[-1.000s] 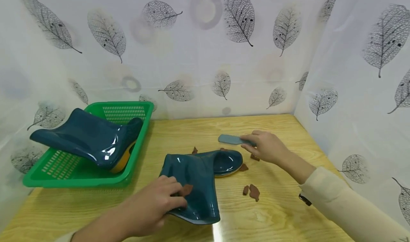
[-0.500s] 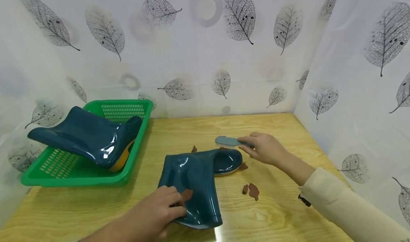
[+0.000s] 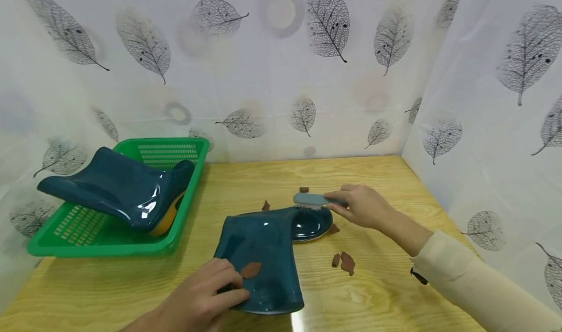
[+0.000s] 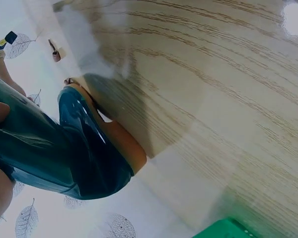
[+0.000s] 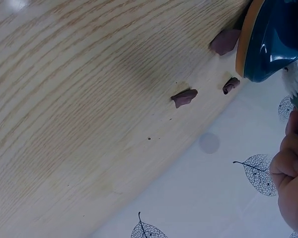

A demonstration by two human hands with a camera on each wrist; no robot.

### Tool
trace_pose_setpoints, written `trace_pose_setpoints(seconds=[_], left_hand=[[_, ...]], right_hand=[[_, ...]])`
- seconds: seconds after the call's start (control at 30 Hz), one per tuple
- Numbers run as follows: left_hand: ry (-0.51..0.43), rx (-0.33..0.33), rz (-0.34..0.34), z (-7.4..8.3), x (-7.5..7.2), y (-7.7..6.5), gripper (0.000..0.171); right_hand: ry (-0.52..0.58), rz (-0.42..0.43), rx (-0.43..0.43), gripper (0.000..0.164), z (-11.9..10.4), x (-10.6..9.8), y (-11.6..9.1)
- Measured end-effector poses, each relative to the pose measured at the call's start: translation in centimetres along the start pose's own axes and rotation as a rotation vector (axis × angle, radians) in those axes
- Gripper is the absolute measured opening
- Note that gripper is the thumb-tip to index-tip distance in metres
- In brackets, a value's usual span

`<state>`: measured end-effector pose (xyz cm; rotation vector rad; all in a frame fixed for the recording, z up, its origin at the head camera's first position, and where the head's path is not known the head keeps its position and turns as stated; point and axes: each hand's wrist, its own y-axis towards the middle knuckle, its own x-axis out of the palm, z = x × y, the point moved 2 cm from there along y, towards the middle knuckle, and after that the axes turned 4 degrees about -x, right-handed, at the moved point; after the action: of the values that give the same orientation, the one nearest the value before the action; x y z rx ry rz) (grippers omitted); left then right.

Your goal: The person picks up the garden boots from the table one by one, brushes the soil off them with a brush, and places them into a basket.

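Note:
A glossy dark teal rain boot point(image 3: 263, 254) with a tan sole lies across the tabletop, its toe to the right. At the shaft's open end my left hand point(image 3: 204, 290) grips the edge; in the left wrist view, the boot's heel point(image 4: 102, 173) shows beyond that hand. A brown leaf-shaped piece point(image 3: 251, 270) lies on the shaft near its fingertips. My right hand point(image 3: 362, 205) holds a grey-blue brush point(image 3: 311, 198) by its handle. The white bristles point(image 5: 294, 79) face down right at the boot's instep, as the right wrist view also shows.
A green plastic basket point(image 3: 110, 250) stands at the left with a second rain boot point(image 3: 127, 190) in it. Several brown pieces point(image 3: 348, 263) are scattered on the wooden table point(image 3: 373, 298) around the boot. A leaf-printed curtain point(image 3: 263, 88) closes off the back and sides.
My right hand lowers the brush onto the boot, and its bristles come into view. One brown piece now lies farther back, behind the brush. My left fingers shift, baring the leaf-shaped piece on the shaft.

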<state>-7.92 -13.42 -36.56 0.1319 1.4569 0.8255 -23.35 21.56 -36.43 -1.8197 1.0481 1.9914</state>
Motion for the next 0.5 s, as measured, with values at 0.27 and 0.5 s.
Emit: trace_pose_setpoints(seconds=[0.27, 0.5], left_hand=[[-0.006, 0.007, 0.005, -0.17, -0.15, -0.19, 0.028], [-0.018, -0.001, 0.019, -0.26, -0.23, -0.19, 0.036]], right_hand=[[-0.086, 0.022, -0.01, 0.025, 0.96, -0.2, -0.47], [-0.082, 0.066, -0.103, 0.027, 0.6, -0.01, -0.12]])
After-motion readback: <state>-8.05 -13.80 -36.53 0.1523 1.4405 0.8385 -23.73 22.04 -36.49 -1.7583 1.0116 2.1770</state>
